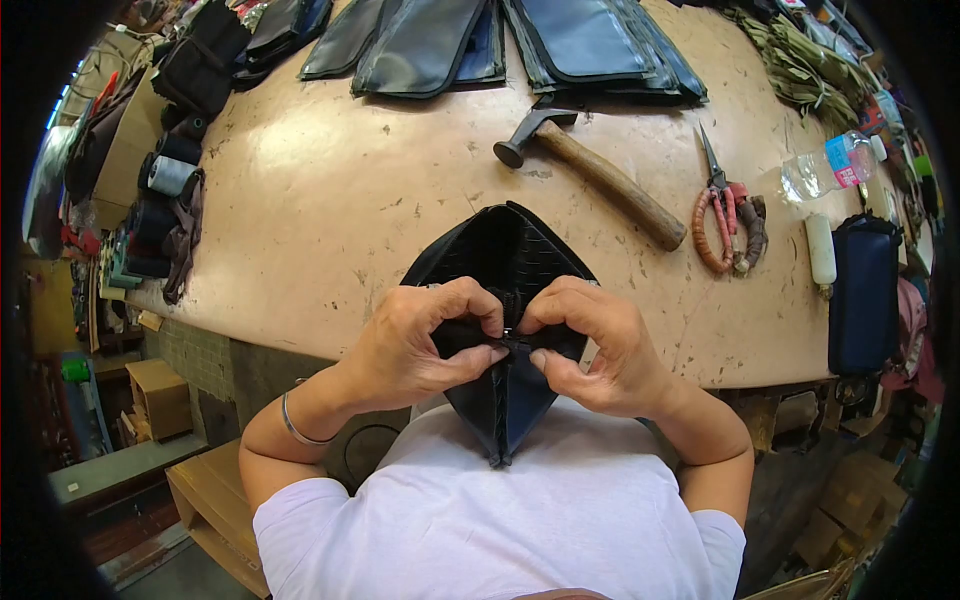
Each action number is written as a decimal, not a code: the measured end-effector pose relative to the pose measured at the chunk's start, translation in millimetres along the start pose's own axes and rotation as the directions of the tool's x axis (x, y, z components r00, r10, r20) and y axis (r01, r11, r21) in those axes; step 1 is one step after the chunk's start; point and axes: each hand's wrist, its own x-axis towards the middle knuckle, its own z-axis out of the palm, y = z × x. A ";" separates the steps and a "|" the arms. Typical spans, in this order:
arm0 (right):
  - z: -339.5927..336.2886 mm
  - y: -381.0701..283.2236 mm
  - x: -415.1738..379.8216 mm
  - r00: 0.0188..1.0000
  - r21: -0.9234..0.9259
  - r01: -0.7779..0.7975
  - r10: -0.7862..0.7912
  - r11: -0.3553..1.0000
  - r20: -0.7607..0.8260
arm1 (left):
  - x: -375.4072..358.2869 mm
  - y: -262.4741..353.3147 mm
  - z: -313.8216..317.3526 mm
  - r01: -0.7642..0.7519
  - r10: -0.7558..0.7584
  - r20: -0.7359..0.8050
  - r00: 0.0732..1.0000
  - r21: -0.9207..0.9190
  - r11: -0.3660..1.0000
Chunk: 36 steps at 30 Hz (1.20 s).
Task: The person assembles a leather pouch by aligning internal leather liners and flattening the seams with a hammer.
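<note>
Well, black pouch (470, 250): on your side of the hammer, its mouth gaping and its near corner against your white shirt (520, 500); its far part reaches over the table edge.
Left hand (425, 335): thumb and index finger drawn narrow, pinching the pouch at its middle, left of the seam; you wear 1 metal bracelet (290, 420) on this wrist.
Right hand (600, 340): facing the left across the seam, its thumb and index finger also curled narrow, holding the pouch beside a small shiny metal piece (507, 333) whose details are too small to tell.
Hammer (610, 185): lying flat on the table (290, 200), head away from you, wooden handle slanting toward your right.
Scissors (717, 180): just right of the hammer, points away from you, handles wrapped.
Clear bottle (815, 175): on its side, well right of the hammer, past the scissors.
Dark blue case (863, 295): right of the hammer and nearer you, a small white bottle (820, 250) beside it.
Flat dark panels (585, 40): beyond the hammer, stacked in overlapping piles.
Thread spools (172, 176): far left of the hammer, along the table's edge.
</note>
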 end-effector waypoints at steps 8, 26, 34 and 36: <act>6.3 -2.8 3.6 0.994 -0.012 -0.040 0.039 0.999 -0.099 | 2.5 7.7 2.1 -0.006 0.010 -0.040 0.999 0.093 0.996; 10.9 3.6 0.3 0.898 -0.454 0.373 -0.439 0.809 -0.044 | -2.9 -3.0 2.2 0.017 -0.017 -0.002 1.000 -0.102 0.995; 8.9 -1.2 4.6 0.971 -0.215 0.187 -0.214 0.958 -0.108 | -1.9 4.9 4.3 0.051 -0.057 -0.038 0.998 -0.138 0.989; 9.4 -2.2 5.5 0.979 -0.180 0.145 -0.167 0.973 -0.114 | -1.2 5.6 4.3 0.067 -0.072 -0.038 0.997 -0.131 0.989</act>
